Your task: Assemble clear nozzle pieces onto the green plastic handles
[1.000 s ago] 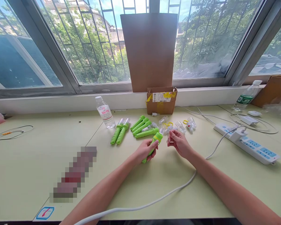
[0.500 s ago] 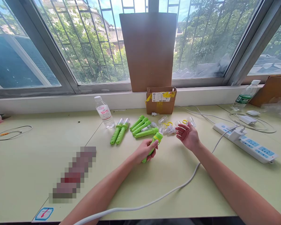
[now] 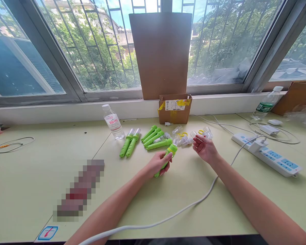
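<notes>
While a green rod-shaped plastic handle (image 3: 172, 149) is wrapped by the closed left hand (image 3: 160, 165), the right hand (image 3: 205, 149) is held half-curled to its right, near clear plastic cylinders (image 3: 207, 132); whether anything is pinched cannot be told. Probably light, stiff and smooth, the handle is best gripped mid-shaft, its clear tip (image 3: 176, 141) spared.
</notes>
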Tool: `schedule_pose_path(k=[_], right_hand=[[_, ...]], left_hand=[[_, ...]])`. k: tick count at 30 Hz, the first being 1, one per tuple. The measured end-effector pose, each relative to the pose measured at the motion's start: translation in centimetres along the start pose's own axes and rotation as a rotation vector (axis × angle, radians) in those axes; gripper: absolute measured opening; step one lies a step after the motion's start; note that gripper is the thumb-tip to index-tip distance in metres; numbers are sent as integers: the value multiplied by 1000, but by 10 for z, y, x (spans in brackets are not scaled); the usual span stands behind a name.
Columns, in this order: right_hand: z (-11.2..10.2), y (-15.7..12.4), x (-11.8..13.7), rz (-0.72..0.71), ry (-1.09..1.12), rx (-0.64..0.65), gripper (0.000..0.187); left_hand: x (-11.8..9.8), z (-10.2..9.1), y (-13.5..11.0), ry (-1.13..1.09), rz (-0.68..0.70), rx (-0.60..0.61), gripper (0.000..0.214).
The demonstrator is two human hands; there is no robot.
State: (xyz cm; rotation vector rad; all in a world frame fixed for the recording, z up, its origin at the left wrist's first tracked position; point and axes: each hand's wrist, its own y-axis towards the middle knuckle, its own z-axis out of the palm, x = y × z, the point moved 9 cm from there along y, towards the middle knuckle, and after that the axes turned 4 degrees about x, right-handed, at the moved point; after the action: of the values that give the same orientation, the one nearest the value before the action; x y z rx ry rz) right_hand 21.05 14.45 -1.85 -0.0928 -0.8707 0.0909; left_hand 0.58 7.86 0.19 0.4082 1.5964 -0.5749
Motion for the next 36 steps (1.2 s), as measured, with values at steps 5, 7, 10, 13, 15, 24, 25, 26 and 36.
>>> schedule_pose_path(k=[5, 7, 10, 13, 15, 24, 25, 26, 36], right_hand=[[1, 1, 1, -18, -1, 26, 9], [2, 0, 2, -25, -2, 36, 9], [4, -1, 2, -19, 7, 45, 10], [6, -2, 1, -7, 27, 57, 11], [8, -2, 1, -6, 35, 67, 11], [2, 2, 4, -35, 15, 27, 18], [1, 3, 4, -41, 7, 17, 18], [0, 4, 5, -52, -1, 7, 20], [-35, -7, 67, -489, -762, -424, 38]], left_hand=[[1, 0, 0, 6, -13, -8, 49], [0, 0, 0, 9, -9, -2, 49], [-1, 1, 0, 7, 3, 7, 48], [0, 0, 1, 3, -1, 7, 48], [1, 0, 1, 4, -8, 4, 48], [1, 1, 0, -4, -3, 11, 45], [1, 1, 0, -5, 0, 14, 45], [1, 1, 0, -6, 2, 14, 45], [1, 1, 0, 6, -11, 7, 46]])
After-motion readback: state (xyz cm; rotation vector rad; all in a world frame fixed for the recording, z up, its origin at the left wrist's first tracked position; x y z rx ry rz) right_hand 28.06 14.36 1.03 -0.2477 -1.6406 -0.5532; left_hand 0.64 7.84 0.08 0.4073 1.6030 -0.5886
